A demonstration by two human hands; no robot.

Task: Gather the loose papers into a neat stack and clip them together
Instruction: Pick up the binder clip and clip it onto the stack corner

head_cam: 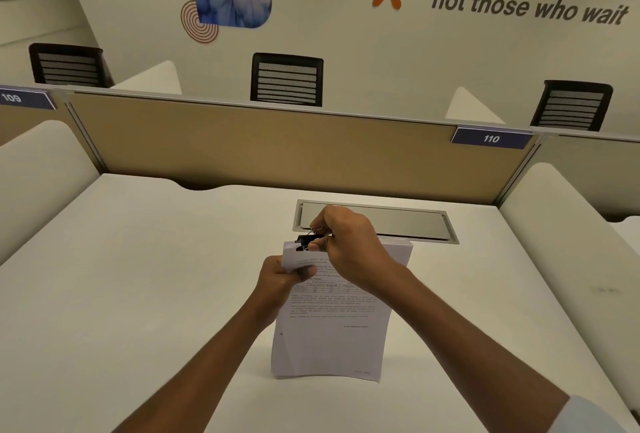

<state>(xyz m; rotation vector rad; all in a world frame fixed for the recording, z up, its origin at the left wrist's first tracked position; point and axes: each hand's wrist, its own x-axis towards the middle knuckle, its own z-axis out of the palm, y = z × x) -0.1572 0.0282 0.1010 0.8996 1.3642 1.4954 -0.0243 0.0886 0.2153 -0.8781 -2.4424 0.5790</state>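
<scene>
Right hand (349, 245): fingertips and thumb pinch the wire levers of the binder clip (304, 242), one, black, set at the far left corner of the paper stack (332, 328); whether its mouth already bites the sheets cannot be told. Left hand (280, 280): fingers and thumb curled round the stack's left edge, just beside the clip on the person's side. Paper stack: one, gathered, sheet count unreadable; long axis runs away from the person, near edge down on the desk (138, 294), far edge raised. The right hand is nearer the clip, so seating it is judged a push along that axis, toward the person. Beyond: one cable hatch (415, 224), one partition (259, 148), two number tags (491, 138), three chairs (286, 80).
</scene>
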